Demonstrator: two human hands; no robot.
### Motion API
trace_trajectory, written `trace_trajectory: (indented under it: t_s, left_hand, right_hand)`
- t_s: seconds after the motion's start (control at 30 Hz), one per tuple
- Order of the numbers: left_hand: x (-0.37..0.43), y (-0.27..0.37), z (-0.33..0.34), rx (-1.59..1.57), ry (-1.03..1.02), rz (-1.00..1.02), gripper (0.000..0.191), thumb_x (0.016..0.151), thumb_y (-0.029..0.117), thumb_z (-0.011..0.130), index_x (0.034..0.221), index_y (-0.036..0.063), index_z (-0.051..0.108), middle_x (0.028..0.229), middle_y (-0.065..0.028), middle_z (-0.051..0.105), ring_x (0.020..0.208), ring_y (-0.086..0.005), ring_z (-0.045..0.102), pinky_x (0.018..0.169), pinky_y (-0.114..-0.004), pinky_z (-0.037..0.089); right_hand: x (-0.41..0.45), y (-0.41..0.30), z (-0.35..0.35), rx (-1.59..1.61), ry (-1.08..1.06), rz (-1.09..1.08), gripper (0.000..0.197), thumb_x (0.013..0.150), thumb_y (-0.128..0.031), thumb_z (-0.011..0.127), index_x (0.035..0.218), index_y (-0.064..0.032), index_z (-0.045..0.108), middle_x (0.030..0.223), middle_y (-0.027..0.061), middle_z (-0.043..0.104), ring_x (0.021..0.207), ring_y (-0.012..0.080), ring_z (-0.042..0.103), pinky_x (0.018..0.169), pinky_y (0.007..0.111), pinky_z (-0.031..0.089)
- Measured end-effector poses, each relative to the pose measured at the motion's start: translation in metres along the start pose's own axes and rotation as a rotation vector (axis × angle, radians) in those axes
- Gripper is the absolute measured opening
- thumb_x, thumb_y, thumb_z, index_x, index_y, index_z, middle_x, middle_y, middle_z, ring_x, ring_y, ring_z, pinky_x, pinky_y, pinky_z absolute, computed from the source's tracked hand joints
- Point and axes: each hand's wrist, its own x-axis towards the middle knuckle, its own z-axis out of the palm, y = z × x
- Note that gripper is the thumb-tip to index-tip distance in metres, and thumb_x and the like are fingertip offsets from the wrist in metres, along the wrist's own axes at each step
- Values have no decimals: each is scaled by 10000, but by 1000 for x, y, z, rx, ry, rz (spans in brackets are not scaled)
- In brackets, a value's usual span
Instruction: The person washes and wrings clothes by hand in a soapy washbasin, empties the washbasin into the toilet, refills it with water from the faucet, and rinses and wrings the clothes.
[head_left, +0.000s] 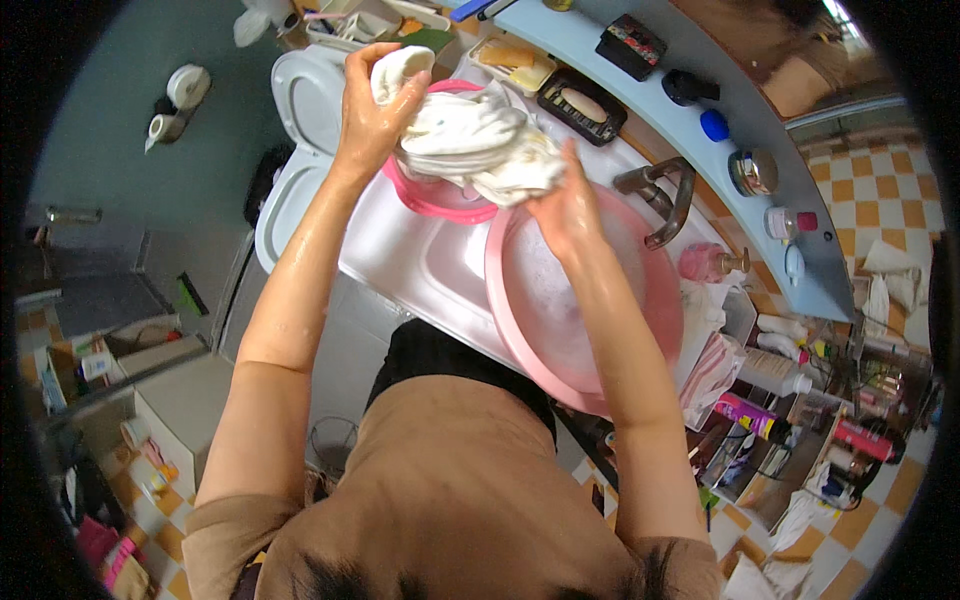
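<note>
A wet white cloth (469, 131) is bunched between my two hands, above a bright pink basin (442, 204). My left hand (380, 109) grips one end, where a fold loops up between thumb and fingers. At the cloth's other end, my right hand (568, 206) has hold of it, slightly blurred. Below my right forearm sits a larger pale pink basin (504, 300) with sudsy water (536, 262) in it. Both basins are at the white sink counter (390, 232). Part of the smaller basin is hidden by the cloth.
A metal faucet (664, 199) curves over the large basin's far side. Beside it stands a pink soap pump bottle (703, 262). A black soap dish (581, 106) lies behind the cloth, under a blue shelf (814, 289) of small containers. The toilet (289, 199) is at left.
</note>
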Motion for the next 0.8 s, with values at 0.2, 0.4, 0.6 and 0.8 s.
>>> trace_trajectory:
  t_s: [0.2, 0.4, 0.6, 0.8]
  left_hand:
    - [39, -113, 21, 437, -455, -187, 659, 790, 402, 692, 1275, -8, 518, 1194, -243, 599, 1122, -347, 578, 952, -395, 442]
    - [61, -124, 18, 532, -571, -383, 735, 784, 500, 663, 1279, -29, 538, 1180, -260, 619, 1121, -347, 599, 952, -382, 447]
    - [52, -137, 0, 238, -402, -347, 726, 836, 507, 680, 1305, -21, 511, 1240, -217, 584, 1112, -255, 581, 949, -341, 442]
    - [3, -53, 5, 397, -132, 24, 414, 854, 214, 697, 1171, -31, 593, 1103, -174, 630, 974, -248, 618, 861, -350, 488]
  right_hand:
    - [87, 43, -17, -1084, 443, -186, 596, 907, -485, 542, 1345, -94, 439, 1194, 213, 601, 1091, 343, 585, 926, 413, 451]
    - [-17, 10, -66, -825, 236, -220, 385, 914, -347, 588, 1141, -39, 627, 1039, 129, 678, 962, 205, 642, 823, 317, 485]
    - [-146, -52, -225, -1041, 633, -562, 231, 830, -124, 629, 1042, -48, 682, 909, 93, 699, 839, 184, 659, 769, 306, 505]
    - [-148, -66, -350, -1851, 719, -438, 493, 745, -144, 696, 1216, -104, 557, 1316, 149, 528, 1230, 343, 469, 1017, 483, 382]
